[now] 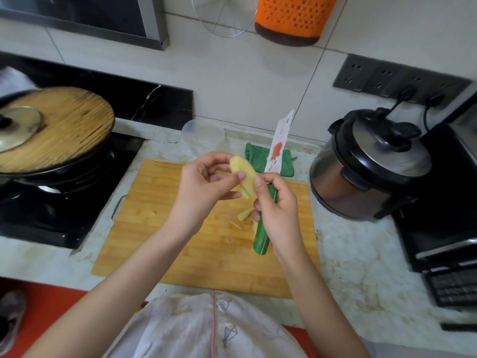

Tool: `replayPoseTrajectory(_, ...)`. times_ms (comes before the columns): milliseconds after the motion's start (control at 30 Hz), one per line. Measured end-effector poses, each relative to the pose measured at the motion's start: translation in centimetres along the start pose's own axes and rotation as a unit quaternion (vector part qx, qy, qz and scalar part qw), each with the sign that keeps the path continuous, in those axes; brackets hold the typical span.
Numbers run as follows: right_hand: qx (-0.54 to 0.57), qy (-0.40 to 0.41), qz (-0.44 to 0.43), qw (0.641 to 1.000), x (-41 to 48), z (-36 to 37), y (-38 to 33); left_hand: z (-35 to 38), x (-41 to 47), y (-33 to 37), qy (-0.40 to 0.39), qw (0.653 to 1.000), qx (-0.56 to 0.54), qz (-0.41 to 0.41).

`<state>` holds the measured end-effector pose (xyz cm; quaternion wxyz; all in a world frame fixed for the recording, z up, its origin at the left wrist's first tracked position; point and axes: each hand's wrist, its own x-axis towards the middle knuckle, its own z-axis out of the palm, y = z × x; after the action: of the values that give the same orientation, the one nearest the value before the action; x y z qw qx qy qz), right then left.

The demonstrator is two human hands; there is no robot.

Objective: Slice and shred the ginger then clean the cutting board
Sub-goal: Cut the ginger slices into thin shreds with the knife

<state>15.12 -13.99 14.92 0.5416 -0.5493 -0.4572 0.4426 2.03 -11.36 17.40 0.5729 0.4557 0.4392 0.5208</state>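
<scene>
My left hand (206, 184) holds a pale yellow piece of ginger (244, 174) in its fingertips above the wooden cutting board (160, 228). Beside it, my right hand (276, 210) grips the green handle of a knife (277, 148) whose white, flower-printed blade points up and away from me. The right thumb touches the ginger's edge. A few ginger peelings (245, 214) lie on the board below the hands.
A black wok with a wooden lid (56, 127) sits on the stove at left. A pressure cooker (369, 166) stands at right, a black appliance (438, 200) beyond it. Behind the board lie a green cloth (258, 153) and a clear plastic container (202, 133).
</scene>
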Motion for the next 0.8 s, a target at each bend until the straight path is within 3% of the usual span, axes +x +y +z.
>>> replayPoseTrajectory(333, -0.013, -0.049, -0.01, 0.999, 2.1, 1.1, -3.0, -0.5, 1.0, 2.1, 0.019, 0.998, -0.024, 0.054)
replayPoseTrajectory(467, -0.036, -0.037, -0.031, 0.998, 2.8, 1.7, -3.9, -1.4, 1.8, 2.8, 0.002, 0.997, 0.033, 0.077)
replayPoseTrajectory(667, -0.239, -0.069, -0.122, 0.961, 5.0, 1.2, -3.8, -3.1, 3.8, 3.4, -0.062, 0.98, 0.168, 0.09)
replayPoseTrajectory(800, -0.344, -0.076, -0.133, 0.926, 4.9, 1.4, -2.7, -4.0, 4.5, 2.3, -0.121, 0.94, 0.295, 0.117)
